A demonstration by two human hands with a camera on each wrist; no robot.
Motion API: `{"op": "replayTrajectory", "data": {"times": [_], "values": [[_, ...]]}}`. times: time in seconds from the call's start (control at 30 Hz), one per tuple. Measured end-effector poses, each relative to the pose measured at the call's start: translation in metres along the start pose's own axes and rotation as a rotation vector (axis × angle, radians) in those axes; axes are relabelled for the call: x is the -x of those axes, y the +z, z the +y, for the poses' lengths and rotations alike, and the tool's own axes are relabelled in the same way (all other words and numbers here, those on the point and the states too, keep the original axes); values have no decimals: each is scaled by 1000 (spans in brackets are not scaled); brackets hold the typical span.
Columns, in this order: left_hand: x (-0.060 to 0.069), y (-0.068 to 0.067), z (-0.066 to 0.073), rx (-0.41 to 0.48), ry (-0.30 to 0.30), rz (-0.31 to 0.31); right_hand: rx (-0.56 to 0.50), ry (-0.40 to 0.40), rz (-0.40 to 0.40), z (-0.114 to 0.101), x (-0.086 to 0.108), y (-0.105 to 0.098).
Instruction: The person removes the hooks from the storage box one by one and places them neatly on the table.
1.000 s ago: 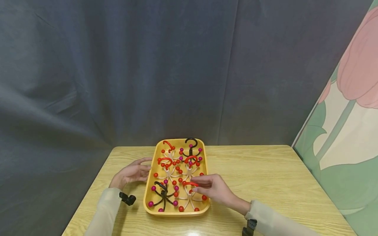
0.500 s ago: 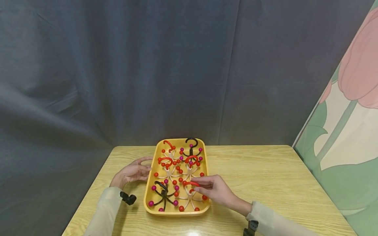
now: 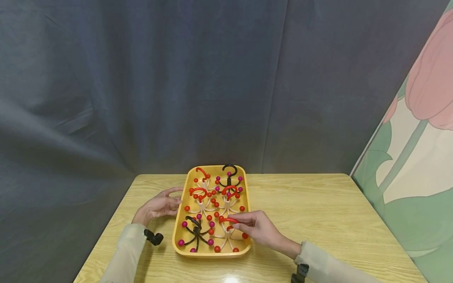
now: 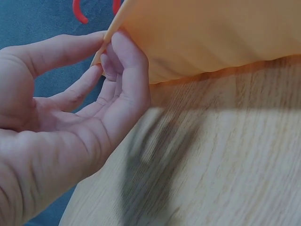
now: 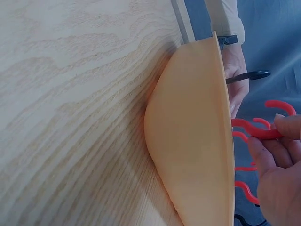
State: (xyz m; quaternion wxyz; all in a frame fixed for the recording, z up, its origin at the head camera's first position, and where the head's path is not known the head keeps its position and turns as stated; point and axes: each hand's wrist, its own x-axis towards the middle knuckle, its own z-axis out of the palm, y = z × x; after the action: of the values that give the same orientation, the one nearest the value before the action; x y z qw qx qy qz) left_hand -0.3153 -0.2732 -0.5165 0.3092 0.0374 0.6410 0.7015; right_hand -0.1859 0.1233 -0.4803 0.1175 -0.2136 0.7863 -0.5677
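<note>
A yellow tray (image 3: 213, 255) holds several small hooked hangers, each with splayed arms tipped with balls. My left hand (image 3: 160, 206) pinches the tray's left rim; the left wrist view shows the thin edge between its fingers. At the tray's front right, my right hand (image 3: 261, 228) pinches the red hook (image 5: 263, 134) of a hanger with pale arms (image 3: 227, 236) and red balls. That hanger's arms are inside the tray. To its left lies a black hanger (image 3: 196, 232) with magenta balls. My right fingers partly cover the red hook in the head view.
Farther back in the tray are more red-hooked hangers (image 3: 201, 202) and another black hanger (image 3: 230, 181). The tray stands on a wooden table (image 3: 311, 212). A dark curtain (image 3: 212, 86) hangs behind, and a flower-patterned panel (image 3: 417, 157) is at the right.
</note>
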Motion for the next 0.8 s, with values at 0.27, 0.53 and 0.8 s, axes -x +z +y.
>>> {"op": "replayTrajectory", "data": {"times": [0.27, 0.53, 0.8], "values": [[-1, 0, 0, 5, 3, -10, -14, -11, -7, 0, 0, -1], [-3, -3, -2, 3, 4, 1, -38, -1, -7, -1, 0, -1], [-1, -1, -3, -5, 16, 3, -49, 9, 5, -5, 1, -2]]}}
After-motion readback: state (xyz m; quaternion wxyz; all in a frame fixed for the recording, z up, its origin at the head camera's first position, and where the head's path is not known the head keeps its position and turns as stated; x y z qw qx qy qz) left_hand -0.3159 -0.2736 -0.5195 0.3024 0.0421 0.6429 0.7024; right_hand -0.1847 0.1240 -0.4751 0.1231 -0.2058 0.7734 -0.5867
